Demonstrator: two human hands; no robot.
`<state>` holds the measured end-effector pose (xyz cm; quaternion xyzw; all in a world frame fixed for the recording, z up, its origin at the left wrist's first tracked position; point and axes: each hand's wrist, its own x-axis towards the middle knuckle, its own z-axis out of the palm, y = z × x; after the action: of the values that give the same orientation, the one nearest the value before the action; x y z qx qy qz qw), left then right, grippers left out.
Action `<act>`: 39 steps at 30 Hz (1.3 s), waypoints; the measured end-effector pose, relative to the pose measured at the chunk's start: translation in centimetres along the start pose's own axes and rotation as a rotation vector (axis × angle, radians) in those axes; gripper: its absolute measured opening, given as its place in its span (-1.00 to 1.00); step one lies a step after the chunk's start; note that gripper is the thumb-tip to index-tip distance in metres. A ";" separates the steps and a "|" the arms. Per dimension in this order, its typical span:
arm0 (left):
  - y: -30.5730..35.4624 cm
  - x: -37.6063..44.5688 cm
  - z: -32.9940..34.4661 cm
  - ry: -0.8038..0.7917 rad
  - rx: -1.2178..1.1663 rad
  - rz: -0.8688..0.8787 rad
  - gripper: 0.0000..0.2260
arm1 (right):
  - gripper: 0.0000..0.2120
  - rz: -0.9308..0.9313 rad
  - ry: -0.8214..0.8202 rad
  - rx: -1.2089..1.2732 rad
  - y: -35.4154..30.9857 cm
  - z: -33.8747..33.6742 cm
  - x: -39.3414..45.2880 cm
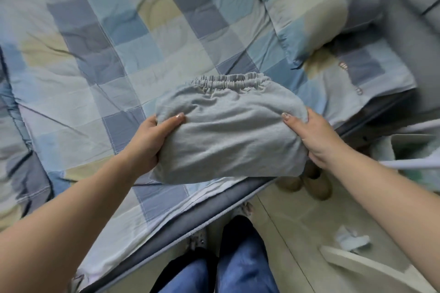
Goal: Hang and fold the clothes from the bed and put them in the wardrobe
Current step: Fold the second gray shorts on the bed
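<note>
A folded grey garment (228, 131) with an elastic waistband at its far edge is held just above the near edge of the bed (95, 59). My left hand (150, 140) grips its left side, thumb on top and fingers underneath. On the opposite side my right hand (314, 138) grips the garment the same way. The bed is covered by a blue, grey and cream checked sheet.
A matching checked pillow (316, 7) lies at the far right of the bed. On the tiled floor to the right are a pair of beige slippers (309, 185), a crumpled white scrap (350, 240) and a white rounded object (371, 269). My legs in blue trousers stand at the bed edge.
</note>
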<state>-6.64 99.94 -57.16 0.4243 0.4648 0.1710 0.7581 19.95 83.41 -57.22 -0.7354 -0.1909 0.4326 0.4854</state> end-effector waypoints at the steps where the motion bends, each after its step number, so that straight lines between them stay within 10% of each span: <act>1: 1.3 -1.8 0.9 -0.033 0.003 0.006 -0.81 | -0.93 -0.002 0.022 0.024 -1.4 -0.8 -2.3; 16: 6.1 -25.5 15.1 -0.518 0.173 -0.137 -0.83 | -0.70 0.076 0.489 0.605 -6.0 -8.4 -43.5; 39: -14.2 -60.9 38.0 -1.171 0.532 -0.382 -0.81 | -0.50 -0.160 1.211 1.034 9.1 -11.9 -91.6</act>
<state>-7.28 33.44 -26.54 0.5296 0.0702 -0.3451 0.7716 -22.15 8.57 -22.07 -0.5085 0.2783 -0.0445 0.8137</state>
